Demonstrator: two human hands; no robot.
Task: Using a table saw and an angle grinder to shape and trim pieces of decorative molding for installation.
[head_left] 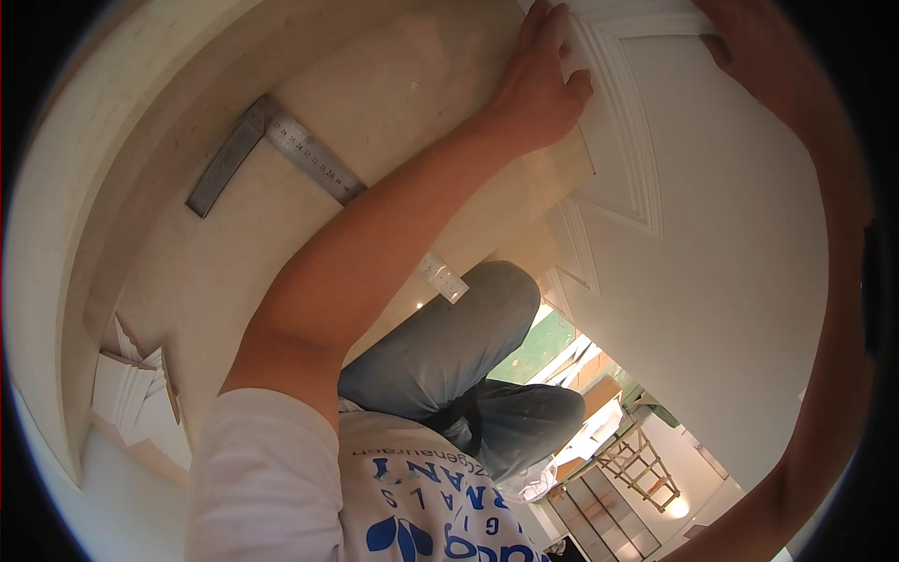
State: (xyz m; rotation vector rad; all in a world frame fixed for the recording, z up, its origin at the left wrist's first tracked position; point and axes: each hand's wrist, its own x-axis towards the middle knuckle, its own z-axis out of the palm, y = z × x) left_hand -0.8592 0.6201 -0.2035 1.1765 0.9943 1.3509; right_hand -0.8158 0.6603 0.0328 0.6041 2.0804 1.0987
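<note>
Smooth tan surface (pixel 384 103) fills the left and far left, its curved pale rim (pixel 80 215) along the left edge. Writing: white cloth T-shirt (pixel 403 468) carries blue and dark lettering plus a blue leaf-shaped logo; grey metal L-shaped try square (pixel 225 159) has a numbered scale on its blade, mid-length hidden by the left forearm (pixel 375 239). Flat white panel with raised ridged moulding (pixel 721 225) takes up the right side, reaching the far edge. Left hand (pixel 543 98) at its left border: fingers loosely bent, thumb spread; can't tell if it grips. Right hand (pixel 763 56) at the far right over the panel, fingers partly cut off; grip can't be told. Stretch of tan surface separates square from broken white ridged moulding scraps (pixel 136 384), near left. Blue denim knee (pixel 496 290) sits just beside the blade tip.
</note>
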